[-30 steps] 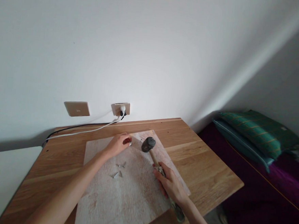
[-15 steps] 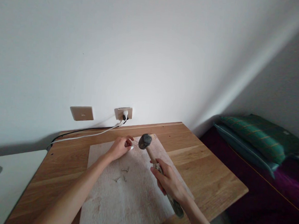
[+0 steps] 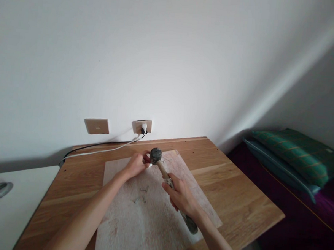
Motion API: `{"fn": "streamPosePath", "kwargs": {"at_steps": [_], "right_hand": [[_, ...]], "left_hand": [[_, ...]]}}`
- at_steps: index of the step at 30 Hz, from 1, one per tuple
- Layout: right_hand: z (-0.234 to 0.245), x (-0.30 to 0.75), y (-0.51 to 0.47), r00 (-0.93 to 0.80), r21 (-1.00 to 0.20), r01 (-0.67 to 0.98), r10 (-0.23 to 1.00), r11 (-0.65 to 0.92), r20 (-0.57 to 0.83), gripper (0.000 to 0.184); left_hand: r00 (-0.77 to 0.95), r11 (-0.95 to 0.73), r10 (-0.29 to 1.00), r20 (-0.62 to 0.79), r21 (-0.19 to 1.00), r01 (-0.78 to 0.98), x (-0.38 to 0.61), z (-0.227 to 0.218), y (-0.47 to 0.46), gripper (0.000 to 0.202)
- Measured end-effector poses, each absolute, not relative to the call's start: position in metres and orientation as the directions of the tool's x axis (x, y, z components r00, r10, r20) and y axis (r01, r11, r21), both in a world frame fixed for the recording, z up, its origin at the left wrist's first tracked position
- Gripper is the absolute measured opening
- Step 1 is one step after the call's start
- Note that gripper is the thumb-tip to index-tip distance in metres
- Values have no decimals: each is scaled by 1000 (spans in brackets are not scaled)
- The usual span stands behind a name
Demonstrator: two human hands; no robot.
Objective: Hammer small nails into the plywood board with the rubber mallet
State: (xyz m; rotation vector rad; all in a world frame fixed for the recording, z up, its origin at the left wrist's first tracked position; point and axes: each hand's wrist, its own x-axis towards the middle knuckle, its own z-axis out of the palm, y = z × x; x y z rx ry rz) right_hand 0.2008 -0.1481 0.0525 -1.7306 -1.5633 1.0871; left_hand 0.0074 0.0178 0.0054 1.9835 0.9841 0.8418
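My right hand (image 3: 180, 194) is wrapped round the handle of a hammer (image 3: 155, 156) with a thick, dark, worn head. The hammer head hangs right by the fingertips of my left hand (image 3: 135, 166), partly covering them. My left thumb and fingers are pinched together over the far part of a whitish wooden board (image 3: 125, 228); the nail in them is mostly hidden behind the hammer head. Just right of the head, small nails (image 3: 167, 159) show at the board's far end. Several loose nails (image 3: 143, 189) lie on the board nearer to me.
The board lies on a wooden table (image 3: 236, 198) against a white wall. A socket (image 3: 148, 127) with plugs and cables (image 3: 105, 151) sits behind, beside a wall plate (image 3: 96, 126). A white cabinet (image 3: 20, 210) stands left; green pillows (image 3: 293, 153) lie on a bed at right.
The hammer head has moved slightly left and now overlaps my left fingertips, uncovering nails at the board's far end. My view has shifted a little to the left.
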Motion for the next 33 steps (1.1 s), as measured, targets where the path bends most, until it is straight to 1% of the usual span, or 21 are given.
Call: {"fn": "streamPosePath", "kwargs": {"at_steps": [4, 16, 19, 21, 23, 24, 26, 28, 30, 33], "right_hand": [[50, 201, -149, -8, -833, 529, 981, -162, -196, 20], [47, 199, -148, -3, -859, 487, 983, -160, -185, 28], [46, 205, -158, -5, -873, 458, 982, -165, -188, 35], [45, 211, -170, 4, -883, 435, 981, -175, -192, 42], [45, 219, -186, 12, -891, 406, 975, -206, -220, 48], [44, 223, -193, 13, -890, 396, 971, -224, -239, 50], [41, 229, -204, 16, -883, 398, 964, -250, -266, 50], [37, 232, -210, 24, -878, 408, 964, -251, -265, 48], [32, 232, -212, 52, -882, 400, 967, -249, -249, 49], [26, 230, -211, 108, -890, 375, 966, -258, -235, 54]], "left_hand": [[496, -408, 842, 210, 850, 332, 7, 8, 17, 49], [514, -394, 839, 177, 849, 352, 8, 8, 18, 46], [548, -390, 824, 144, 845, 365, 2, 13, 19, 48], [583, -442, 799, 145, 800, 406, -6, 23, 17, 45], [653, -546, 742, 149, 699, 461, -15, 40, 12, 34], [709, -603, 694, 123, 637, 480, -19, 49, 8, 25], [801, -674, 598, 26, 557, 485, -23, 65, -5, 18], [830, -706, 555, -50, 499, 502, -22, 74, -19, 17], [827, -717, 557, -81, 456, 528, -17, 74, -31, 19], [830, -716, 553, -69, 471, 516, -10, 62, -40, 25]]}}
